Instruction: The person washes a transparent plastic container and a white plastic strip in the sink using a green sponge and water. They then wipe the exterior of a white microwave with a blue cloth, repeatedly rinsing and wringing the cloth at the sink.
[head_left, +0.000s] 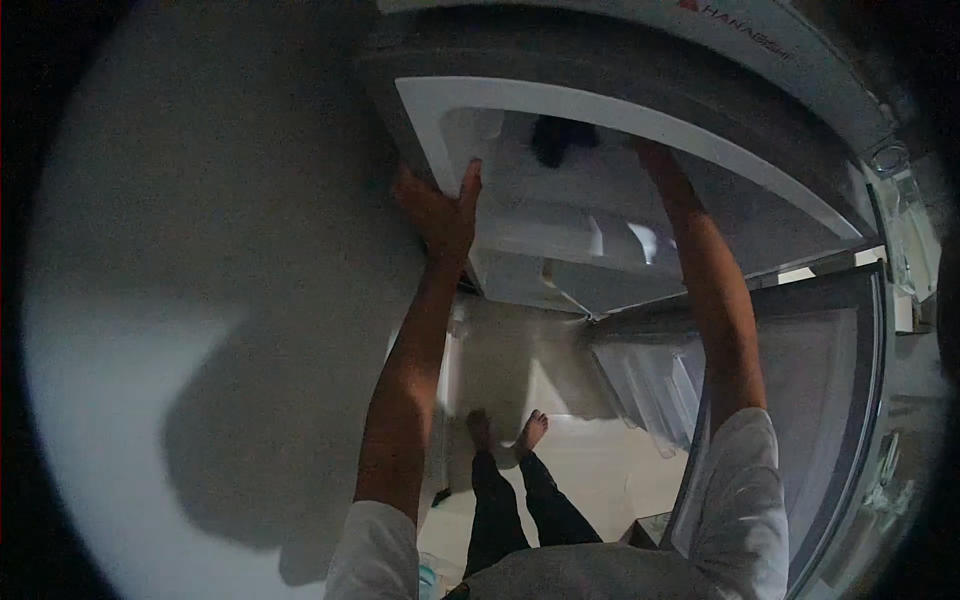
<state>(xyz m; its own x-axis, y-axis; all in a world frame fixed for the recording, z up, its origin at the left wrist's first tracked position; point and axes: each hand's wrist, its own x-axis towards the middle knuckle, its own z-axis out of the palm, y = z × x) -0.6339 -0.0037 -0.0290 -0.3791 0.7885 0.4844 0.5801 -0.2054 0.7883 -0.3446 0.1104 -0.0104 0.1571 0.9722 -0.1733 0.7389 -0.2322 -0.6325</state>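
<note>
An open refrigerator with a white inner frame stands before me. My left hand grips its left side edge, thumb on the inside and fingers around the outer side. My right arm reaches into the compartment, and my right hand is mostly hidden in shadow behind the upper rim. Left of that hand, inside the compartment, is a dark object, too dim to identify. Below it, a glossy pale surface catches the light.
The refrigerator door hangs open on the right, with clear plastic door bins on its inner side. A plain wall rises close on the left. My bare feet are on the pale floor. A box bearing writing sits on top.
</note>
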